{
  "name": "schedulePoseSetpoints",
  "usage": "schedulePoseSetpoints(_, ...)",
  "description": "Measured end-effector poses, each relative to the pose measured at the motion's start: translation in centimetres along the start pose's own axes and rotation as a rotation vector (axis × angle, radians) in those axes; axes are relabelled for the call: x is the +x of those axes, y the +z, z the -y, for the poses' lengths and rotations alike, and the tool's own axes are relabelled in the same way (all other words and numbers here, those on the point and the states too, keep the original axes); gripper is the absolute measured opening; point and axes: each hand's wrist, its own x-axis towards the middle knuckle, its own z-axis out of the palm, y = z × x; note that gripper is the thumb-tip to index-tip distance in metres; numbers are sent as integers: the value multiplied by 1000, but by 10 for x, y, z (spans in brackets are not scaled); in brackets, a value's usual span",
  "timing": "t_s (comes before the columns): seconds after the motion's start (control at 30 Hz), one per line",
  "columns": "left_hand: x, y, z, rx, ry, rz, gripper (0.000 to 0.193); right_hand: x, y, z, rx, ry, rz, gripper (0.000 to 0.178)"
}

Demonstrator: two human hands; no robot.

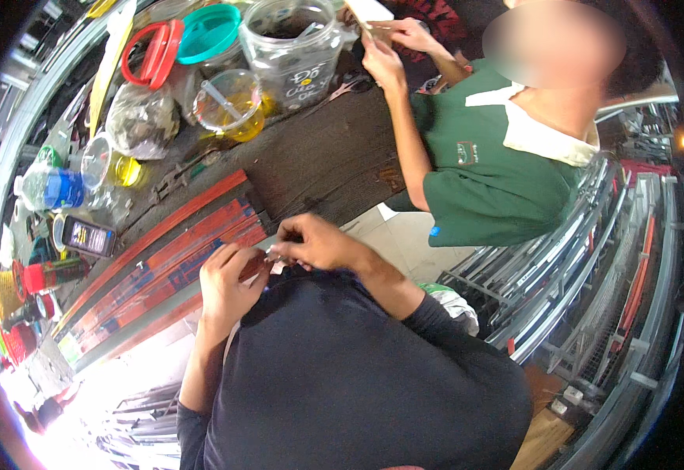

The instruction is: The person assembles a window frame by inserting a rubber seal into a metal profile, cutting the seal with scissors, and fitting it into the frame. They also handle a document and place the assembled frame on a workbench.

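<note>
My left hand (228, 280) and my right hand (320, 243) meet just above my dark shirt, at the near edge of a dark wooden bench (326, 164). The left hand's fingers curl around the end of a reddish strip (254, 271). With its fingertips my right hand pinches a small pale piece (276, 262) against that strip end. The piece is too small to tell its kind. Several long red and orange strips (170, 266) lie side by side on the bench, left of my hands.
A person in a green shirt (491, 164) stands across the bench, holding a pale flat piece (365, 12) in both hands. Clear plastic jars (291, 51), a cup of yellow liquid (228, 106), a water bottle (48, 188) and red cans (52, 274) crowd the bench. Metal racks (585, 266) are on the right.
</note>
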Motion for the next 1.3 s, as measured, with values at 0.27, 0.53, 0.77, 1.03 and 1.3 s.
schedulePoseSetpoints(0.27, 14, -5, 10, -30, 33, -15, 30, 71, -148, 41, -1011, -166, -910, 26)
schedulePoseSetpoints(0.53, 15, -13, 8, -129, -64, 54, 29, 149, -235, 40, -1589, 138, -739, 28)
schedulePoseSetpoints(0.77, 16, -22, -2, -106, -99, 71, 28, 146, -239, 54, -1587, 167, -740, 33)
schedulePoseSetpoints(1.03, 17, -18, 1, -153, -98, 77, 24, 131, -220, 70, -1673, 141, -690, 31)
schedulePoseSetpoints(1.3, 17, -18, -3, -135, -53, 34, 22, 53, -138, 87, -1514, 260, -618, 23)
